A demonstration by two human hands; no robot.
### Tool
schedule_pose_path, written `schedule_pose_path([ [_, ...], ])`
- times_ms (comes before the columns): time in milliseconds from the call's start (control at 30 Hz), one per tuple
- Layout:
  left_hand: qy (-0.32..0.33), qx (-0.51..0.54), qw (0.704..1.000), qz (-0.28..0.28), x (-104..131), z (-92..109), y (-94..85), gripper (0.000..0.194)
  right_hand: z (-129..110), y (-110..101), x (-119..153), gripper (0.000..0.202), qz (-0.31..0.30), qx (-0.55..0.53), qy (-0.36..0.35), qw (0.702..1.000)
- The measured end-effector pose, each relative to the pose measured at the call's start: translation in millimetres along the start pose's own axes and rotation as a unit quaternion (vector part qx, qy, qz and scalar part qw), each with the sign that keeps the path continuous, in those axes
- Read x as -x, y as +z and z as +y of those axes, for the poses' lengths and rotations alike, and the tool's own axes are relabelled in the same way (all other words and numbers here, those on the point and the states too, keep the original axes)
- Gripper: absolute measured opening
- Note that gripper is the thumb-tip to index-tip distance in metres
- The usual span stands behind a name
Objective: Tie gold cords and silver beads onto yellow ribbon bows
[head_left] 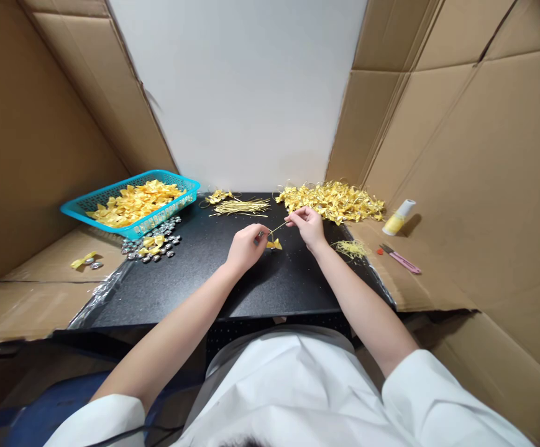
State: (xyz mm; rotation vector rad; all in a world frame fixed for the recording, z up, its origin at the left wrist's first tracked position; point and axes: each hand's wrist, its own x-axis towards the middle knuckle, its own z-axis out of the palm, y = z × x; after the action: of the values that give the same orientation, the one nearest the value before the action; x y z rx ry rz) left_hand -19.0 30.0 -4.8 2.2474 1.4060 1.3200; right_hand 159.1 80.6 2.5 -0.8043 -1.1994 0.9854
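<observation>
Both hands meet over the middle of the black table. My left hand [247, 247] is closed in a pinch on one end of a thin yellow cord [278, 228]. My right hand [307, 225] pinches the cord's other end, so it runs taut between the fingertips. Just below the cord, beside my left fingers, hangs a small yellow ribbon bow [274, 244]. Whether the bow touches the table is hard to tell. A bundle of cut yellow cords [244, 207] lies beyond my hands.
At the left, a blue basket [71, 210] holds yellow bows, with silver bells [132, 248] in front. Corded bows [339, 202] are heaped at the back right. Cord scraps [352, 249], a pink-handled cutter [402, 259] and a yellow-white bottle [398, 218] lie right. Cardboard walls [484, 155] enclose the table.
</observation>
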Motion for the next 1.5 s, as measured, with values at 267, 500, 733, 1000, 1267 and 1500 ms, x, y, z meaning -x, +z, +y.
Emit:
schedule_pose_path([
  [267, -0.038, -0.002, 0.999, 0.024, -1.2, 6.1, -5.1, 0.019, -11.2, 4.9, 9.6, 0.030, -0.084, -0.002, -0.030, 0.996],
  [500, -0.040, 0.049, 0.998, -0.008, -1.9, 4.6, -6.3, 0.020, -7.2, 4.8, 8.9, 0.029, -0.094, -0.004, -0.022, 0.995],
  [733, -0.019, 0.006, 0.999, -0.032, -2.5, 3.1, -7.0, 0.024, -2.4, 9.7, 12.2, 0.027, -0.127, 0.020, 0.009, 0.992],
  [1000, 0.044, -0.126, 0.991, -0.015, -1.2, 1.4, -8.6, 0.022, 3.9, 13.3, 14.6, 0.025, -0.120, 0.038, -0.003, 0.992],
  [1267, 0.099, -0.132, 0.985, 0.047, -2.7, 4.3, -12.7, 0.020, 5.6, 16.1, 18.2, 0.023, -0.111, 0.063, -0.011, 0.992],
  [1500, 0.109, -0.044, 0.988, 0.100, -2.2, 3.3, -16.9, 0.012, -0.6, 13.2, 15.8, 0.027, -0.093, 0.042, -0.032, 0.994],
])
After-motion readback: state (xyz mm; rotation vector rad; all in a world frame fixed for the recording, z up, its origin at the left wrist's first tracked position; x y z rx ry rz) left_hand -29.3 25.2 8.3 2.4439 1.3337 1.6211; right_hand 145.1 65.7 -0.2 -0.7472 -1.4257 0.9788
